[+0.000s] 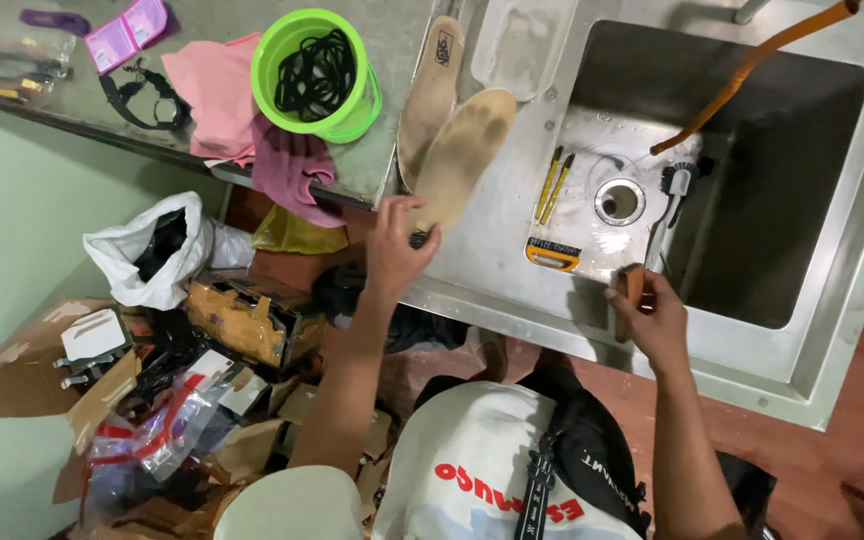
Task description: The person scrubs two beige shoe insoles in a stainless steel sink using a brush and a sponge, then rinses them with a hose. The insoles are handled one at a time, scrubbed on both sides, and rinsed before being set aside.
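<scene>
Your left hand [395, 245] pinches the near end of the insole [460, 155], which runs away toward the counter's [392, 40] far edge; your right hand [657, 315] grips a wooden brush [632, 290].

steel counter [372, 160]: 2 insoles [447, 120], green bowl [317, 70].

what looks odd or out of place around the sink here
Two worn, dirty insoles lie on the sink's drainboard, the left hand on one. The right hand holds a brown brush at the rim. Below the counter, torn boxes and bags sprawl in a heap.
</scene>
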